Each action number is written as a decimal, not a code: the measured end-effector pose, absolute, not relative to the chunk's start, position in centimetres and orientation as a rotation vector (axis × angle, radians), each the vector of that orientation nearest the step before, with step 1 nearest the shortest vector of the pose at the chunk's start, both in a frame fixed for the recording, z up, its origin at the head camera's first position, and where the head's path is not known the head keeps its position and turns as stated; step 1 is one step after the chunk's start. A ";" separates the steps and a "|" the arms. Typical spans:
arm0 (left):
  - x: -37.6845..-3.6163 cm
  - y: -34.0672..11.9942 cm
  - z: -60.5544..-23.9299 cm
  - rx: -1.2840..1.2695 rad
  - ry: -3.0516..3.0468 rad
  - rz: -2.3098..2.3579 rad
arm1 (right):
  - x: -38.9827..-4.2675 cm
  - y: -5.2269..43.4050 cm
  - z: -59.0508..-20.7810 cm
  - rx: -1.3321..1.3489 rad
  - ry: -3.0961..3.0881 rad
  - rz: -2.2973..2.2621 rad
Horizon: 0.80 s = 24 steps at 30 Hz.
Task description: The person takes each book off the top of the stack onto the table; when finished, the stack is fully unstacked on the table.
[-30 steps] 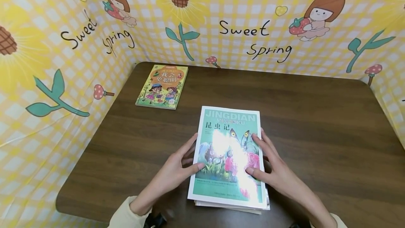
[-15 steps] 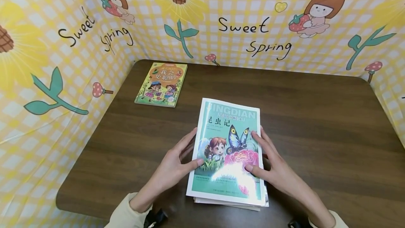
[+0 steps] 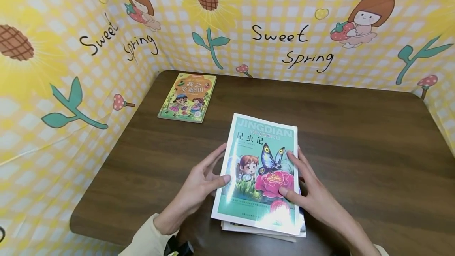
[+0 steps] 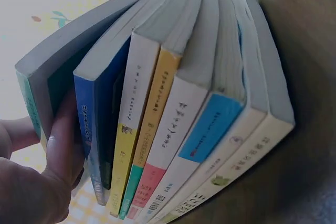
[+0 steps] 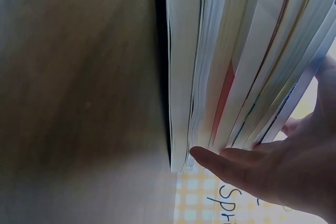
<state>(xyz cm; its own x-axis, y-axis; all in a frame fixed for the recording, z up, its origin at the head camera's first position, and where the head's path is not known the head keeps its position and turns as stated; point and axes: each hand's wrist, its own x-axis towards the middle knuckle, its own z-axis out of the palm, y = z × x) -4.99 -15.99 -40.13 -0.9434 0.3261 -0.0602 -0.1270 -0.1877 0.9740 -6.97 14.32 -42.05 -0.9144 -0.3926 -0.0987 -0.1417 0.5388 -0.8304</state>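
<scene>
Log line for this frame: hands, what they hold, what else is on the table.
left hand: grips top green book | right hand: grips same book | book stack: underneath | yellow book: apart, far left | table

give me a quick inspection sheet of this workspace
surface: brown wood table, flat.
job's things: stack of books near the front edge; green butterfly cover on top.
clutter: one yellow book lying apart at the far left.
grips: left hand holds the stack's left edge, thumb on the cover; right hand holds the right edge.
cables: nothing seen.
surroundings: yellow checked cloth with "Sweet Spring" print walls the table.
</scene>
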 end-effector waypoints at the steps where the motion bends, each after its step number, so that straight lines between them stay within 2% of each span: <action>1: -5.1 -15.9 -40.2 0.224 1.762 2.218 | -6.9 14.3 -42.1 -0.443 2.508 -1.318; 14: -6.1 -16.6 -39.2 0.198 1.716 2.242 | -6.6 14.7 -42.6 -0.503 2.486 -1.345; 24: -8.5 -20.5 -36.7 0.177 1.714 2.419 | -6.9 15.2 -42.9 -0.601 2.530 -1.311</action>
<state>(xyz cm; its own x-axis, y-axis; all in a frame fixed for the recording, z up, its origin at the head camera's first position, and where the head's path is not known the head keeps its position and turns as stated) -8.49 -20.49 -36.74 -0.9782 0.2076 -0.0021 -0.0707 -0.3239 0.9435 -6.91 15.19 -42.88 -0.8897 -0.4563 -0.0142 -0.2516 0.5160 -0.8188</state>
